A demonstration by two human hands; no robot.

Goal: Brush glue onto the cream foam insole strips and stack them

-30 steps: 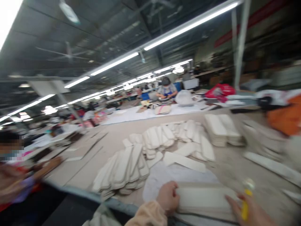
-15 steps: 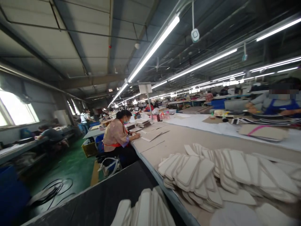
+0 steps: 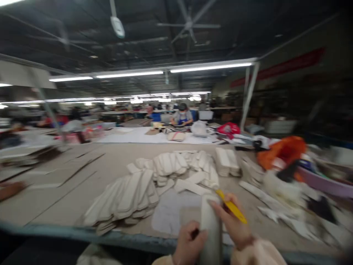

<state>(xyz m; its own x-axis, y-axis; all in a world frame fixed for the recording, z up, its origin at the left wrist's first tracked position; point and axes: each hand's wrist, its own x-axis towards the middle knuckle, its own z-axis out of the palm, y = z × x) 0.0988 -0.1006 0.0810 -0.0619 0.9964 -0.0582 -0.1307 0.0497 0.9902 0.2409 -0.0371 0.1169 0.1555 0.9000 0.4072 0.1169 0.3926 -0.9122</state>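
At the near table edge I hold a long, pale, round-cornered panel (image 3: 211,224), possibly a stack of them, upright. My left hand (image 3: 190,241) is closed, pinching the panel's left side with thumb and fingers. Over on the right, my right hand (image 3: 234,222) is closed around a slim yellow tool (image 3: 234,209); blur hides its kind. That hand's thumb or fingertip touches the panel's upper right side. Behind my hands lies a pale grey sheet (image 3: 168,211), and a fanned pile of similar panels (image 3: 127,197) spreads to the left.
More panels (image 3: 171,163) lie farther back, beside a neat stack (image 3: 226,162). Scraps, an orange bag (image 3: 284,151) and a lilac basin (image 3: 325,184) crowd the right. A co-worker (image 3: 182,116) sits across the table; another person's hand (image 3: 11,189) shows at far left.
My view has swung right, from the aisle and seated co-worker to the table straight ahead. Both my hands, the held panel and the yellow tool have come into view.
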